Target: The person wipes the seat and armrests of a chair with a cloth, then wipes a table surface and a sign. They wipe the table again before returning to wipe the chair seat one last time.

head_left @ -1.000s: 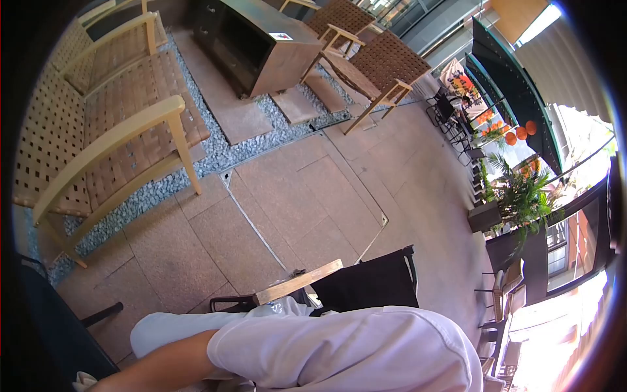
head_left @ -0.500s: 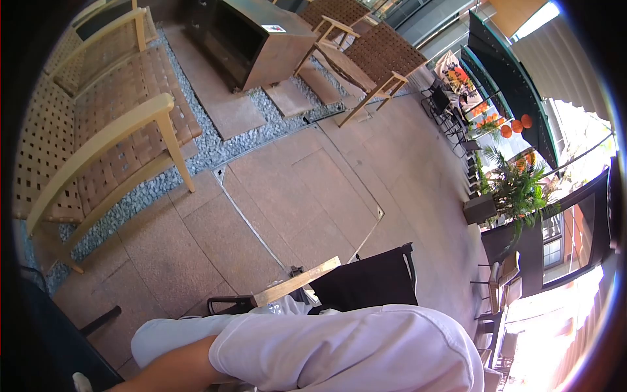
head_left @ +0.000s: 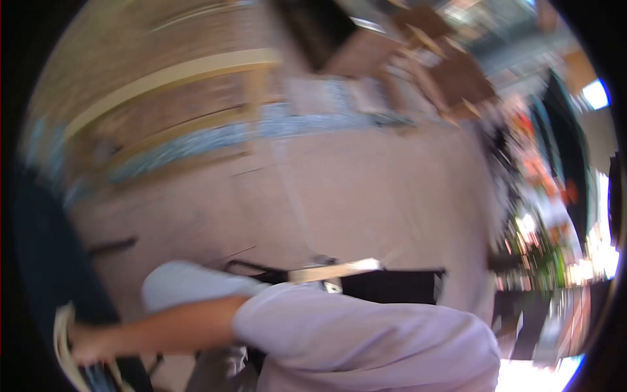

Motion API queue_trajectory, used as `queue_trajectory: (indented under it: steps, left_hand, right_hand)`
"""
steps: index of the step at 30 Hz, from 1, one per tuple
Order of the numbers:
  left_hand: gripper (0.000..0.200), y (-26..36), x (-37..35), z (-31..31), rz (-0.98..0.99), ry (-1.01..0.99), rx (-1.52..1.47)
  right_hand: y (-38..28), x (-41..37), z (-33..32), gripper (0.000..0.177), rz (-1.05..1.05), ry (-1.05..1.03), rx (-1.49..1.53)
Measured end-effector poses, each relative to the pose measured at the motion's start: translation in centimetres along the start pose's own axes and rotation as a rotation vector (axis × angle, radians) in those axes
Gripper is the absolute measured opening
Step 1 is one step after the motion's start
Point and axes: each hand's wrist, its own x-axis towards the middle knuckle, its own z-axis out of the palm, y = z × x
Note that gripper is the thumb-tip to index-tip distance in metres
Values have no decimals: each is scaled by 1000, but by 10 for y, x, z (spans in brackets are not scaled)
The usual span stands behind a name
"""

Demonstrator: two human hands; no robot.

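Observation:
At the lower left, my right hand [head_left: 91, 344] is blurred and closed beside a pale curved object [head_left: 63, 333] with a dark part below it. What this object is, I cannot make out. My bare forearm [head_left: 176, 325] runs out of a light sleeve [head_left: 366, 333] that fills the bottom of the view. Behind the arm shows a light rounded piece of clothing [head_left: 176, 287], probably over a knee. Just beyond the sleeve are a wooden armrest [head_left: 336, 269] and black chair fabric [head_left: 392, 285]. My left hand is out of view.
A wooden bench [head_left: 189, 68] with woven parts stands at the upper left beside blue-grey gravel [head_left: 307, 117]. A dark open box [head_left: 359, 52] and a woven chair [head_left: 457, 78] are at the top. Plants [head_left: 542, 251] and a dark umbrella [head_left: 565, 144] stand right. Dark material [head_left: 52, 242] lies left.
The view has turned and blurred; the bench and box have shifted right. My right hand has come into view at the lower left, and more of the pale curved object shows.

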Motion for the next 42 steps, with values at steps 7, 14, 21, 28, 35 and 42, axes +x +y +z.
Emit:
queue_trajectory:
  steps: [7, 14, 21, 28, 35, 42]
  left_hand:
    - [68, 28, -39, -29, -66, 11, -669]
    - [77, 33, -36, -29, -207, -338, -1016]
    - [52, 9, -60, -70, 48, -309, -846]
    - [56, 7, -84, -83, 84, -505, -913]
    - [55, 15, -113, -94, 119, -357, -854]
    - [49, 15, -112, -95, -8, -351, -1055]
  right_hand:
    - [-11, -30, -8, 21, -276, -371, -432]
    - [-50, -21, -16, 36, 118, -334, -158]
    - [-64, -8, -26, 28, 143, -198, 55]
    - [-67, -12, -18, 27, 129, -170, 5]
    - [-35, -29, 28, 30, 148, -430, -312]
    - [-10, -61, 71, 26, -38, -549, -792]
